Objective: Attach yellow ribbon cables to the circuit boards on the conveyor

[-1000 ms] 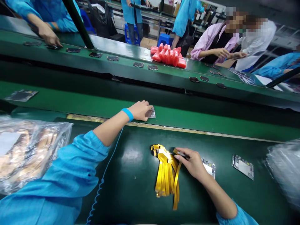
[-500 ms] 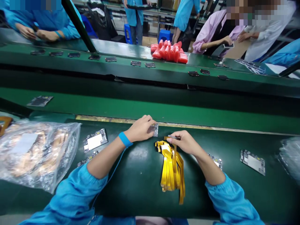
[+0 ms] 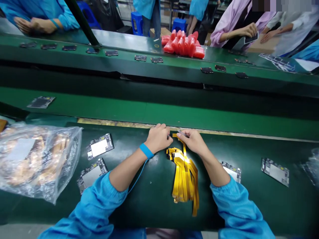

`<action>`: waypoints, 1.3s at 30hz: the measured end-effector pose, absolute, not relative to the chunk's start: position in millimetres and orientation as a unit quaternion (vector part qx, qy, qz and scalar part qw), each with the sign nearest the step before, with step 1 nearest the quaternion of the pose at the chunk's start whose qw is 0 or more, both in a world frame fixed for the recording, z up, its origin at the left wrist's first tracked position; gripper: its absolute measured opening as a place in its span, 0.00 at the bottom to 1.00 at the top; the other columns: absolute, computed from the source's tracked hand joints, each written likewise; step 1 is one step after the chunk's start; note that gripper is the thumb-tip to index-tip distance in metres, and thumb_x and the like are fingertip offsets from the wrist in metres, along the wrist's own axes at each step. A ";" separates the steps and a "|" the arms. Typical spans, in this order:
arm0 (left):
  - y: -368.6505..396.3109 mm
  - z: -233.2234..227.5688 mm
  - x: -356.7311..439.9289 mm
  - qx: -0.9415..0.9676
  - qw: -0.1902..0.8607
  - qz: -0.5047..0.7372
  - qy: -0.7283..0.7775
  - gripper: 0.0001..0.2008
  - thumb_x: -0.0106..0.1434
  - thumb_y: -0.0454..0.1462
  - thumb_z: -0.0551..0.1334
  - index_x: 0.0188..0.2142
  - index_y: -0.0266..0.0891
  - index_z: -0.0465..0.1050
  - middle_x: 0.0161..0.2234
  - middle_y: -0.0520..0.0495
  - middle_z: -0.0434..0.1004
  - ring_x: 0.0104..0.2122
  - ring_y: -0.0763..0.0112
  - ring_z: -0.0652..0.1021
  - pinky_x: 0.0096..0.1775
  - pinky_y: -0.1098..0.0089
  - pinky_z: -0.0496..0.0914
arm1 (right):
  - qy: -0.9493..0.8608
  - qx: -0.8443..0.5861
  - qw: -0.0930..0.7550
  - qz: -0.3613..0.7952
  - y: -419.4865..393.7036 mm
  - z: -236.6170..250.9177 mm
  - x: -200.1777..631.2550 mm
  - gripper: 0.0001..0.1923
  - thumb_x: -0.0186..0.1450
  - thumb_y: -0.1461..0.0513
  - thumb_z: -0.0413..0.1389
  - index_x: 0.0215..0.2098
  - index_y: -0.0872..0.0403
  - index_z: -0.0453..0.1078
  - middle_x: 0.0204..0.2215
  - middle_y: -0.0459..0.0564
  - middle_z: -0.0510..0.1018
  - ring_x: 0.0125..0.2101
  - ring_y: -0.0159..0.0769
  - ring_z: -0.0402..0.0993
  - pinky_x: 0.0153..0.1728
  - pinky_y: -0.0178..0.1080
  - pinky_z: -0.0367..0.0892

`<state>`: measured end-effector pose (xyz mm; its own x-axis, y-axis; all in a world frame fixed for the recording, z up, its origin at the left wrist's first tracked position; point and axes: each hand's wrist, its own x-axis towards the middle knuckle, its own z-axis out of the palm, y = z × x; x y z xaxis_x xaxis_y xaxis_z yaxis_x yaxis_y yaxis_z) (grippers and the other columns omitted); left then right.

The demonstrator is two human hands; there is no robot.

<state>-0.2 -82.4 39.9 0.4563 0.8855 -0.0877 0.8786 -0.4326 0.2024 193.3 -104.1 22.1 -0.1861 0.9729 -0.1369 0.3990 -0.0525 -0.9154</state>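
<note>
Left hand [image 3: 159, 137] pinches a small board, right hand [image 3: 193, 141] grips tweezers [image 3: 183, 134] — the yellow ribbon [image 3: 184, 147] at 6 o'clock could kink if tugged.

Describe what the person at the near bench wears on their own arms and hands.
Both arms are in loose bright blue sleeves with gathered cuffs, pushed up so the forearms are bare. The left hand and the right hand wear no gloves. The left wrist carries a blue wrist strap, and a thin blue cord runs from it back toward the left sleeve. No rings or markings show.
</note>
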 end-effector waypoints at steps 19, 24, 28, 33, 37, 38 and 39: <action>-80.7 38.7 -53.4 0.931 0.111 0.033 0.345 0.20 0.70 0.38 0.62 0.60 0.38 0.72 0.57 0.34 0.71 0.55 0.49 0.71 0.55 0.52 0.69 | -0.617 -0.635 0.283 0.370 -110.9 10.4 182.7 0.09 0.67 0.57 0.61 0.31 0.51 0.80 0.29 0.48 0.84 0.31 0.39 0.77 0.30 0.37 0.63; -84.9 35.3 -51.5 0.930 0.115 0.052 0.344 0.20 0.71 0.38 0.61 0.61 0.37 0.71 0.57 0.34 0.70 0.55 0.50 0.71 0.57 0.52 0.69 | -0.612 -0.654 0.281 0.346 -113.4 9.6 180.8 0.08 0.67 0.58 0.61 0.33 0.51 0.81 0.29 0.48 0.84 0.31 0.41 0.78 0.30 0.37 0.64; -85.3 34.6 -51.8 0.930 0.117 0.063 0.342 0.20 0.71 0.38 0.61 0.61 0.35 0.71 0.56 0.32 0.70 0.55 0.48 0.70 0.56 0.51 0.70 | -0.609 -0.654 0.288 0.345 -113.7 7.9 182.4 0.08 0.67 0.58 0.61 0.35 0.51 0.82 0.31 0.48 0.85 0.33 0.42 0.80 0.33 0.38 0.67; -86.2 35.5 -50.1 0.927 0.123 0.053 0.351 0.19 0.71 0.37 0.62 0.60 0.35 0.72 0.57 0.33 0.70 0.56 0.48 0.70 0.57 0.51 0.69 | -0.623 -0.655 0.272 0.329 -112.9 7.0 184.9 0.09 0.67 0.57 0.61 0.33 0.51 0.82 0.31 0.49 0.86 0.32 0.43 0.80 0.33 0.39 0.68; -86.5 34.9 -50.1 0.926 0.128 0.062 0.350 0.18 0.71 0.37 0.61 0.59 0.37 0.72 0.57 0.33 0.70 0.57 0.47 0.70 0.56 0.50 0.69 | -0.629 -0.654 0.267 0.325 -112.9 6.3 186.1 0.08 0.67 0.57 0.61 0.35 0.51 0.82 0.31 0.49 0.86 0.33 0.42 0.80 0.33 0.39 0.68; -86.5 34.7 -50.2 0.926 0.127 0.064 0.349 0.18 0.71 0.37 0.60 0.59 0.37 0.72 0.57 0.33 0.70 0.57 0.47 0.70 0.56 0.51 0.69 | -0.629 -0.654 0.264 0.326 -112.9 6.2 186.2 0.08 0.67 0.58 0.61 0.35 0.51 0.82 0.32 0.49 0.86 0.33 0.43 0.80 0.33 0.39 0.68; -86.5 34.5 -50.3 0.927 0.125 0.064 0.348 0.18 0.72 0.37 0.60 0.59 0.37 0.72 0.57 0.33 0.70 0.57 0.48 0.70 0.56 0.51 0.69 | -0.630 -0.655 0.262 0.326 -112.9 6.3 186.4 0.08 0.67 0.58 0.61 0.35 0.51 0.82 0.32 0.49 0.86 0.33 0.43 0.81 0.33 0.38 0.68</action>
